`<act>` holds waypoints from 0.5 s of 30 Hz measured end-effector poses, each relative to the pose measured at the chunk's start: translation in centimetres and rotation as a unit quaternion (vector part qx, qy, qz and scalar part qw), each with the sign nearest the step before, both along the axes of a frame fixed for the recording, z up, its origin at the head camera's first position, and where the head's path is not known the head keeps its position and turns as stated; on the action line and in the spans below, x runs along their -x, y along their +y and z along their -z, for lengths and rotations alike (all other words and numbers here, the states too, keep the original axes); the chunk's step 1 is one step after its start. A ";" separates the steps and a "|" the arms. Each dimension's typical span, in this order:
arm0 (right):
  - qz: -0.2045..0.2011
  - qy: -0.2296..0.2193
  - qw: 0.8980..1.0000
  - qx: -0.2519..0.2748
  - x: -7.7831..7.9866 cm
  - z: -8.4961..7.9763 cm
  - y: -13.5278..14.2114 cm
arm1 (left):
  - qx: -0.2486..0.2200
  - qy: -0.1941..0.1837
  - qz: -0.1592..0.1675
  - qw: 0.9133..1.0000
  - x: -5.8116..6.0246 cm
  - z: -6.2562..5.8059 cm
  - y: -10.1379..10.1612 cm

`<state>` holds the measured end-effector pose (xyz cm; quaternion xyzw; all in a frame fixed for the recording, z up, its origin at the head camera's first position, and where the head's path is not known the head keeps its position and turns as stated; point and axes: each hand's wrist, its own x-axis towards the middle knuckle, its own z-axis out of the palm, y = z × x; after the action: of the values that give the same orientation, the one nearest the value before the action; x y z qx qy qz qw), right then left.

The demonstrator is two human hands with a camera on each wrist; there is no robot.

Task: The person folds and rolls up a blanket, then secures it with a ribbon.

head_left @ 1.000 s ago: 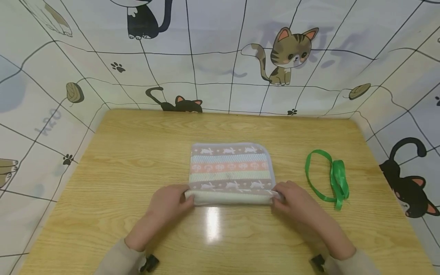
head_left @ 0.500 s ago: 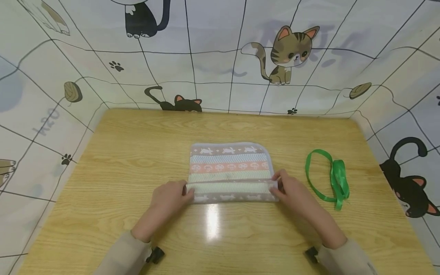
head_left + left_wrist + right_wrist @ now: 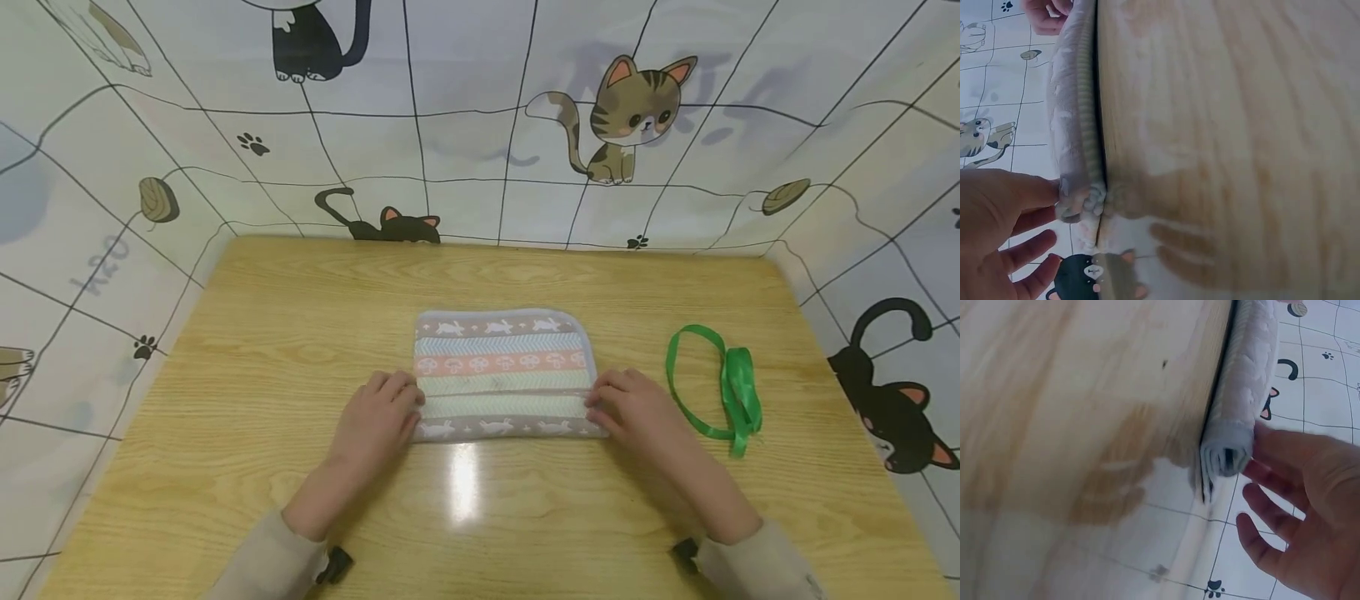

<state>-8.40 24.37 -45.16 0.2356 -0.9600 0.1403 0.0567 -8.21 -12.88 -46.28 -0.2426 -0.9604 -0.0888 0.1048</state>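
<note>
- Against one second ago, the roll [image 3: 495, 417] along the near edge of the cloth [image 3: 501, 364] has turned over away from the person: its face now shows a pale band with a row of rabbits below, where earlier a plain pale strip showed.
- Against half a second ago, the roll looks much the same; the left hand [image 3: 377, 417] has shifted forward a little, its fingers now lying over the left end.
- The right hand [image 3: 637, 408] is at the right end in all three head pictures, and the green ribbon [image 3: 738, 396] has stayed put.
- The cloth lies flat on the table [image 3: 315, 300], about the middle, between the two hands.
- Its long axis runs left to right, as do its coloured stripes and the roll; its flat far edge, with a rounded right corner, faces the cat-print sheet [image 3: 480, 108].
- The left wrist view shows the left hand pinching the roll's end, its other fingers spread loosely.
- The right wrist view shows the right hand pinching the coiled right end, other fingers loose and apart.
- The ribbon lies to the right of the right hand, apart from the cloth.
</note>
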 end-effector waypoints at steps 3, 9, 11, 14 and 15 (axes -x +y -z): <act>-0.014 -0.011 1.000 -0.010 -0.3 -0.1 0.4 | 0.028 -0.001 0.003 1.000 -0.3 -0.2 -0.3; -0.023 -0.032 0.999 -0.019 -0.7 -0.3 0.9 | 0.057 -0.032 0.005 0.998 -0.9 -0.4 -0.7; -0.023 -0.031 0.999 -0.018 -0.7 -0.2 0.8 | 0.064 -0.035 0.002 0.997 -1.1 -0.5 -0.6; -0.017 -0.031 0.999 -0.023 -0.6 -0.1 0.7 | 0.060 -0.027 -0.006 0.998 -1.2 -0.4 -0.3; -0.016 -0.031 0.999 -0.026 -0.5 -0.1 0.6 | 0.058 -0.024 -0.008 0.998 -1.2 -0.4 -0.2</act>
<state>-7.89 24.95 -45.07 0.2479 -0.9607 0.1234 0.0180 -6.99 -13.06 -45.90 -0.2379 -0.9682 -0.0383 0.0680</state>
